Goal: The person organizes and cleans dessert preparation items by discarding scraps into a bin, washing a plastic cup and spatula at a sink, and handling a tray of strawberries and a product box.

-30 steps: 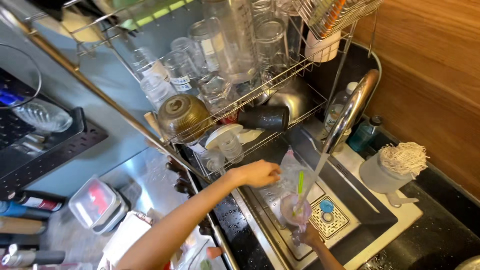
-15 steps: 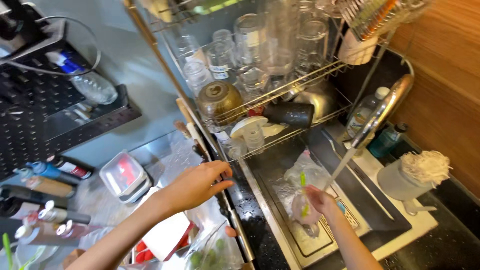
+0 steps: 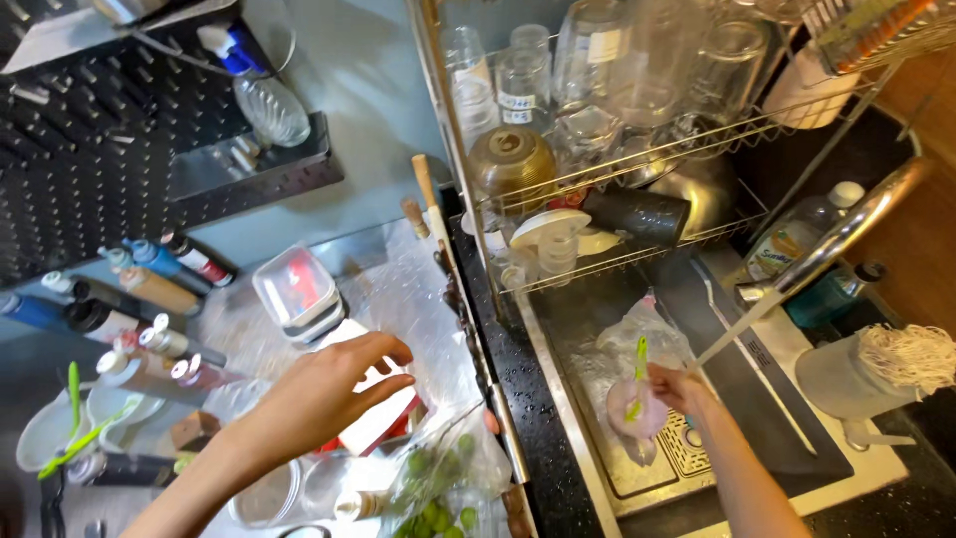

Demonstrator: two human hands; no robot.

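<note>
My right hand [image 3: 677, 387] has its grip closed around a small pinkish cup [image 3: 634, 410] with a green spoon [image 3: 637, 377] in it, held low in the sink [image 3: 588, 329] under the tap's stream [image 3: 742, 324]. Wet, it looks light and slippery, so the rim is the safest hold. My left hand [image 3: 334, 384] hovers over the table [image 3: 418, 299], fingers half spread, empty.

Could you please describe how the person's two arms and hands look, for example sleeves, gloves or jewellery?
Both forearms are bare as far as the picture shows, with no sleeve in view. The left hand wears no glove, and no ring, watch or bracelet can be seen on it. The right hand also looks ungloved, with nothing on the wrist. Its fingers are too small to check for rings.
</note>
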